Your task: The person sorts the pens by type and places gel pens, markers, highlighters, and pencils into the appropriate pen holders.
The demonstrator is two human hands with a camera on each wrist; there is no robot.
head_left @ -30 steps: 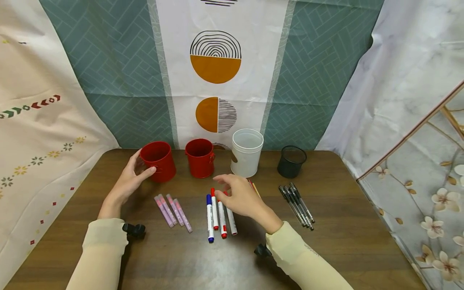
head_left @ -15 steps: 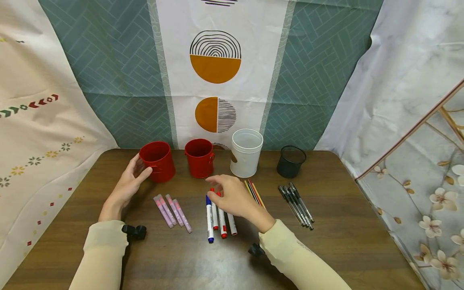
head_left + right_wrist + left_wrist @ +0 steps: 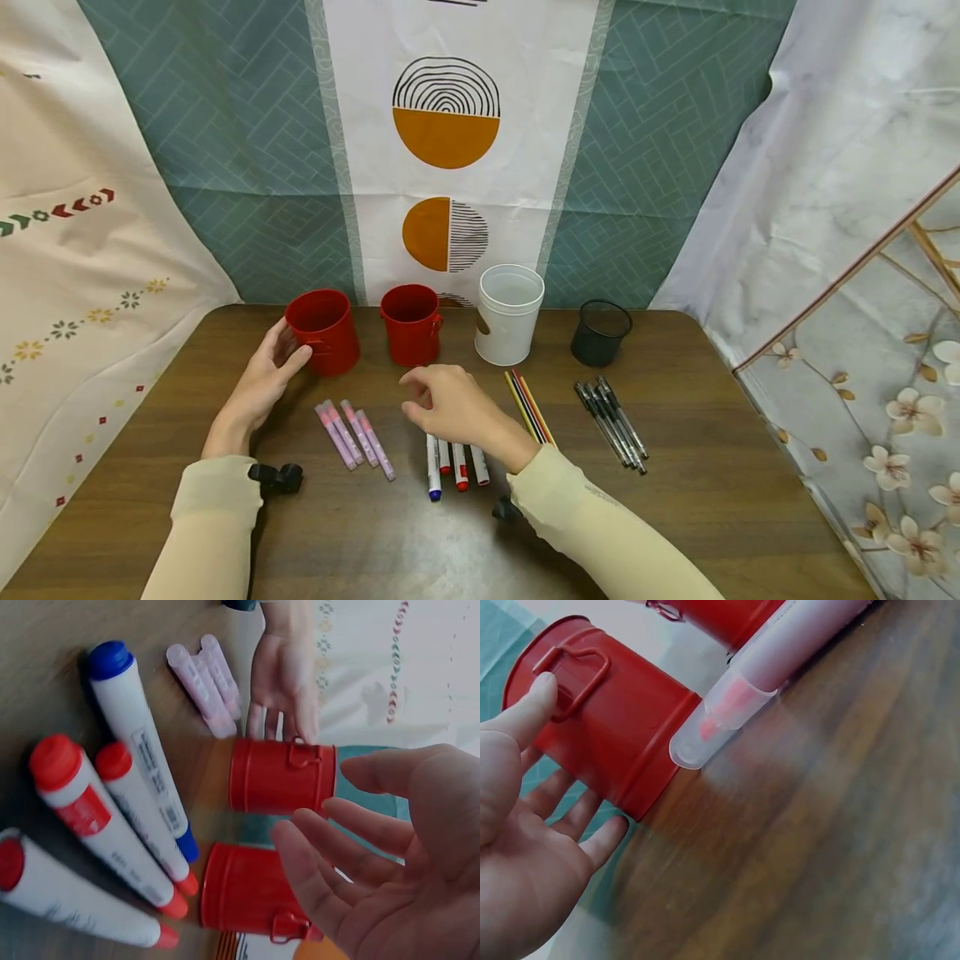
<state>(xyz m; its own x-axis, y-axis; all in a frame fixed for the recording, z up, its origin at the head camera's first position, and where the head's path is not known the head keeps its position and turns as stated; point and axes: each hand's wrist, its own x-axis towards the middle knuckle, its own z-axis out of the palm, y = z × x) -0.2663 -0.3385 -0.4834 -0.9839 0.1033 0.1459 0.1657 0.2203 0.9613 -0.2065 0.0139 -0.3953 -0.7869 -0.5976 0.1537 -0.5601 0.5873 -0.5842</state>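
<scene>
My left hand (image 3: 258,379) holds a red metal bucket (image 3: 334,348) at the table's back left. In the left wrist view, its thumb lies on the bucket's wire handle (image 3: 592,684) and the other fingers reach round the far side. My right hand (image 3: 459,407) hovers over the upper ends of several whiteboard markers (image 3: 434,468), its fingers loosely bent with nothing between them. The right wrist view shows these markers with blue and red ends. Several pink highlighters (image 3: 377,445) lie between the two hands. A second red bucket (image 3: 414,340) stands just beyond the right hand.
To the right of the second bucket stand a white canister (image 3: 512,332) and a black pen cup (image 3: 597,345). Coloured pencils (image 3: 528,408) lie before the canister, and several black pens (image 3: 615,425) before the cup. A patterned cloth (image 3: 450,183) hangs behind the table.
My right hand has moved left across the markers, uncovering the coloured pencils and hiding the markers' upper ends. The left hand has stayed at the red bucket.
</scene>
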